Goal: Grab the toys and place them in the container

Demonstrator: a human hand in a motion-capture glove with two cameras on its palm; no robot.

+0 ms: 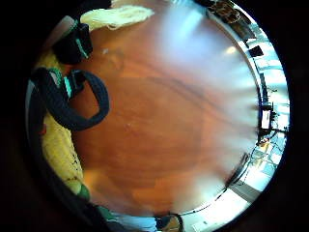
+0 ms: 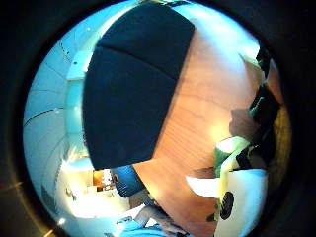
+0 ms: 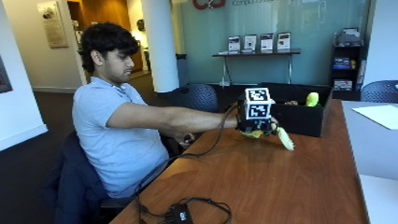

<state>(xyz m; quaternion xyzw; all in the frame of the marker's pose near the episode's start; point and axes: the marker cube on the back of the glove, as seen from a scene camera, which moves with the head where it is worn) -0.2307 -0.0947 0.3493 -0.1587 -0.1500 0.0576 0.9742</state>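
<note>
My gloved right hand (image 3: 256,126) is stretched out over the wooden table (image 3: 267,182), just short of the black container (image 3: 298,112). It grips a yellow corn toy (image 3: 253,134) whose pale green husk (image 3: 285,138) hangs down toward the table. The toy's bumpy yellow body (image 1: 58,145) lies against the palm, with pale fibres (image 1: 116,17) at one end. In the thumb side palm view the container's dark wall (image 2: 133,89) looms close, and the husk leaves (image 2: 232,148) show beside the palm. Another yellow-green toy (image 3: 312,99) sticks up inside the container.
A white sheet (image 3: 379,114) lies on the table's far right. A black cable and a small black box (image 3: 180,215) lie near the front edge. A dark chair (image 3: 199,95) stands behind the container's left side.
</note>
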